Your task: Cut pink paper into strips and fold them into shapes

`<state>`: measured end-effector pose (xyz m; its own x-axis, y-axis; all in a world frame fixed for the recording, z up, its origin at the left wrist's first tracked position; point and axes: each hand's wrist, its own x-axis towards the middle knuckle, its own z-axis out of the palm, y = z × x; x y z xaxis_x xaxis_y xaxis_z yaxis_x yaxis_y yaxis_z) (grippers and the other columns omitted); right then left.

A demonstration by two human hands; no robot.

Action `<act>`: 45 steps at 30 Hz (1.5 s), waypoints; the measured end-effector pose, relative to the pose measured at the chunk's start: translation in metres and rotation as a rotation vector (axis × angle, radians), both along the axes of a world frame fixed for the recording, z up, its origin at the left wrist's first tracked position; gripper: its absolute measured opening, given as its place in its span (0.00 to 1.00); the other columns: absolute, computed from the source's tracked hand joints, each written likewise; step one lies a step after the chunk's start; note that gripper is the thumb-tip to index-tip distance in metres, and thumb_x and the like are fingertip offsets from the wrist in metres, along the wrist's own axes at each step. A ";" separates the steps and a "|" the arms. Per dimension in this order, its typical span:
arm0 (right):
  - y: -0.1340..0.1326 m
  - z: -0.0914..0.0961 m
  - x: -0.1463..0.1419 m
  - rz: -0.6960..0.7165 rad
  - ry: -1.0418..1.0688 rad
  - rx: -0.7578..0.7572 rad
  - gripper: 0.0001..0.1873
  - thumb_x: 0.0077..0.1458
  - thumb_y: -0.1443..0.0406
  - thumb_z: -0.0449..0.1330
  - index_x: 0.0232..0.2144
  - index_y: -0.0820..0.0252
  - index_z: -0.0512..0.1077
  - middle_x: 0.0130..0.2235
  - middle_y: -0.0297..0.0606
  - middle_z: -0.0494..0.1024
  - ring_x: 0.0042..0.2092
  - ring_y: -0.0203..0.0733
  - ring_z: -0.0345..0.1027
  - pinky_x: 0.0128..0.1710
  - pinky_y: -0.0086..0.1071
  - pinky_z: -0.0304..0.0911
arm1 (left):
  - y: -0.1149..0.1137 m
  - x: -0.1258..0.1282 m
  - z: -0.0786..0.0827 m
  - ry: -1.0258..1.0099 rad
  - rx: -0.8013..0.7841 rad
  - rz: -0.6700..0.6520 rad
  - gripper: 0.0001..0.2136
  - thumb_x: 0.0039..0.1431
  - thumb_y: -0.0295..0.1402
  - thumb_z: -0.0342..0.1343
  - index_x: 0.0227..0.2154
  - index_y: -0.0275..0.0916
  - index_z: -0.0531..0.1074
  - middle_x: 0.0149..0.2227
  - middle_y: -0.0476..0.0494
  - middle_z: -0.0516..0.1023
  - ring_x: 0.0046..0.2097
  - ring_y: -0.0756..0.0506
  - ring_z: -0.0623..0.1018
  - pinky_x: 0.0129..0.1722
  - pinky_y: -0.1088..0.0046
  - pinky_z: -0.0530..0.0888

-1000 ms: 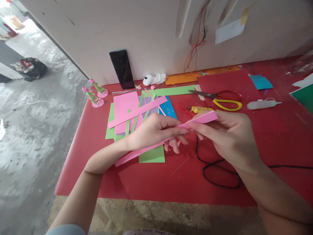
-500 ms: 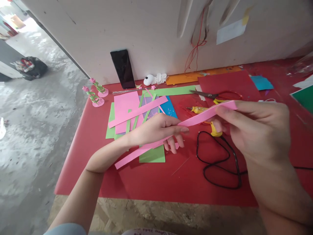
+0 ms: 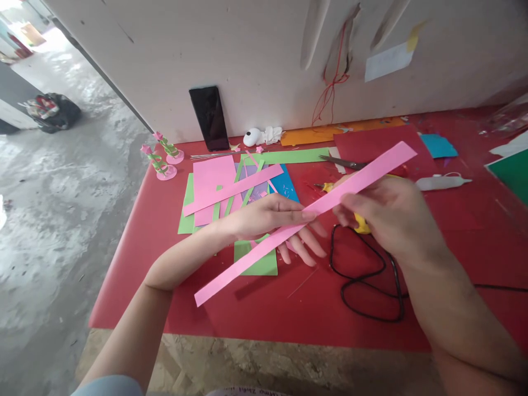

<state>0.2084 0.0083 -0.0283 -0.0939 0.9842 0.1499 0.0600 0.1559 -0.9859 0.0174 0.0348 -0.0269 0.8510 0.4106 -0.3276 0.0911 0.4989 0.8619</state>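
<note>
A long pink paper strip [image 3: 247, 261] is held slantwise above the red table, its upper end to the right. My left hand [image 3: 284, 223] pinches it near the middle, thumb on top and the other fingers spread loosely below. Further up the strip, my right hand [image 3: 379, 212] grips it between thumb and fingers. Below the strip lies a green paper piece [image 3: 262, 264]. Behind my left hand is a pile with a pink sheet [image 3: 212, 176], another pink strip [image 3: 235, 190] and thin green strips. Scissors [image 3: 346, 163] lie behind the strip, partly hidden.
A black cord [image 3: 371, 316] loops on the red table [image 3: 297, 324] from a yellow tool [image 3: 362, 224], mostly hidden by my right hand. A phone [image 3: 209, 118] leans on the wall. Two pink paper flowers [image 3: 165, 173] stand at left. A glue bottle [image 3: 441, 181] lies at right.
The pink strip has turned its flat face towards me and slants more steeply. My right hand has moved left and shifted its grip down from the strip's end. The left fingers have spread.
</note>
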 end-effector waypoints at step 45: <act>0.001 -0.011 -0.004 0.148 0.155 -0.126 0.03 0.48 0.69 0.67 0.26 0.56 0.78 0.22 0.27 0.74 0.20 0.26 0.61 0.17 0.21 0.55 | -0.012 0.006 -0.006 -0.025 0.175 0.197 0.20 0.64 0.45 0.44 0.38 0.32 0.72 0.38 0.36 0.82 0.30 0.49 0.81 0.32 0.75 0.77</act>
